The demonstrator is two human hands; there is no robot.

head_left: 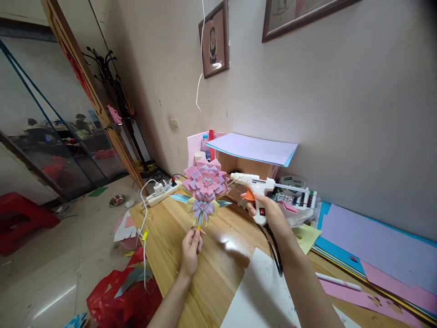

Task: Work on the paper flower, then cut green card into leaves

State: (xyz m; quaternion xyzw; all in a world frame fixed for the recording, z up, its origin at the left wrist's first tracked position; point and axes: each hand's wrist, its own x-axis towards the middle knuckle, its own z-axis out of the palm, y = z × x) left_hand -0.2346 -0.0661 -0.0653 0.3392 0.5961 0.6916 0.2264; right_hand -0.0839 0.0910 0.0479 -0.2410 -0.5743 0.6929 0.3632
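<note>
My left hand [191, 248] is closed around the yellow stem of a folded-paper flower [207, 183], which stands upright above the table. Pink and lilac petals make up its large head, with a smaller lilac and yellow bloom below and blue pointed leaves at the sides. In my right hand [268, 209] is a white hot glue gun [254, 184] with an orange trigger. Its nozzle points left at the right edge of the flower head; whether it touches the petals I cannot tell. A glue stick extends from the gun's back, and a black cord hangs from its handle.
White paper [261, 296] lies on the wooden table [164, 241]. A power strip [164, 193] sits at the back left edge. Stacked coloured sheets [372, 246] and a marker box [307, 202] are on the right. A red plastic bag [116, 291] is below the left edge.
</note>
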